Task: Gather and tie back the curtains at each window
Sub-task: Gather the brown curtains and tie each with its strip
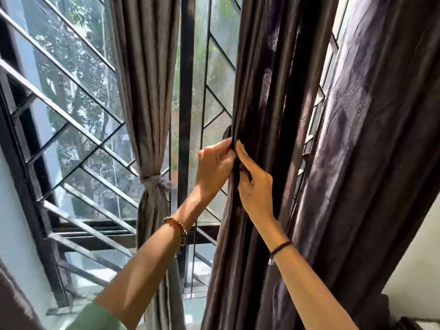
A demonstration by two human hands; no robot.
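Left hand: my left hand (215, 163) grips the edge of the dark curtain (266, 91), fingers curled round bunched pleats, I judge to keep the gather together.
Right hand: my right hand (256, 189) touches it, forefinger straight along a fold, other fingers curled into the cloth.
Dark curtain: right of centre, untied; smooth brown sheen, long vertical folds.
Grey curtain: the grey curtain (147, 91) hangs left, cinched by a knotted band (152, 182); finely crinkled.
Far right: purple curtain (371, 139), embroidered, slack.
Behind: black metal grille (71, 129), slanted bars.

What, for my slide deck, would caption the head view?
Left hand and right hand pinch a dark curtain fold; grey curtain already knotted back.
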